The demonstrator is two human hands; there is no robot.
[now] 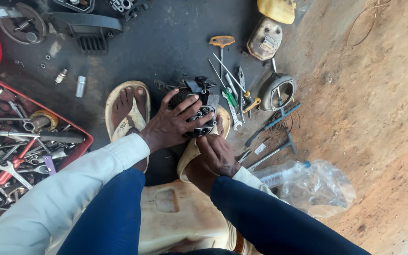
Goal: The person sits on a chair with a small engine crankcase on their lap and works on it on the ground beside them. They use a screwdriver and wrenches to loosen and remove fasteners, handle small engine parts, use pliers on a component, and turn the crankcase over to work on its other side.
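Note:
A small black engine part (199,101) with fins sits on the dark ground between my sandalled feet. My left hand (173,123) lies spread over its top and left side, gripping it. My right hand (218,153) is below it, fingers curled against the part's lower edge; what the fingers hold is hidden. Both arms wear pale sleeves, and my knees are in blue trousers. I sit on a cream plastic container (180,217).
A red tray (74,137) full of wrenches and tools lies at left. Screwdrivers, wrenches and T-handle keys (234,89) are scattered right of the part, beside a round metal housing (277,90). A plastic bottle and clear bag (308,182) rest on sandy ground at right.

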